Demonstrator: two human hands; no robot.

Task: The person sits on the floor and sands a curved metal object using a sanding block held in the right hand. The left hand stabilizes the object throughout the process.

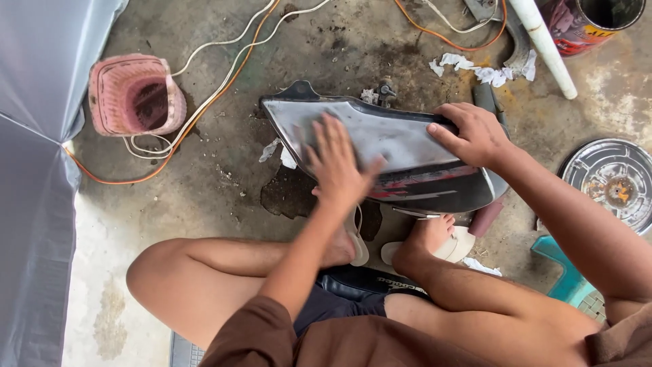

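Observation:
A dark motorcycle body panel [401, 146] with a dulled grey surface and red stripes lies across the concrete floor in front of my knees. My left hand [336, 163] presses flat on the panel's middle, fingers spread and blurred; whether something lies under the palm is hidden. My right hand [472, 132] grips the panel's upper right edge, fingers curled over the rim. My feet in white sandals [451, 248] rest just below the panel.
A pink woven basket [134, 95] sits at upper left beside white and orange cables [217, 75]. A white pipe [543, 47] and a can [591, 24] lie upper right, a round metal cover [611, 180] at right, a teal stool [567, 272] below it, grey sheeting [34, 170] on the left.

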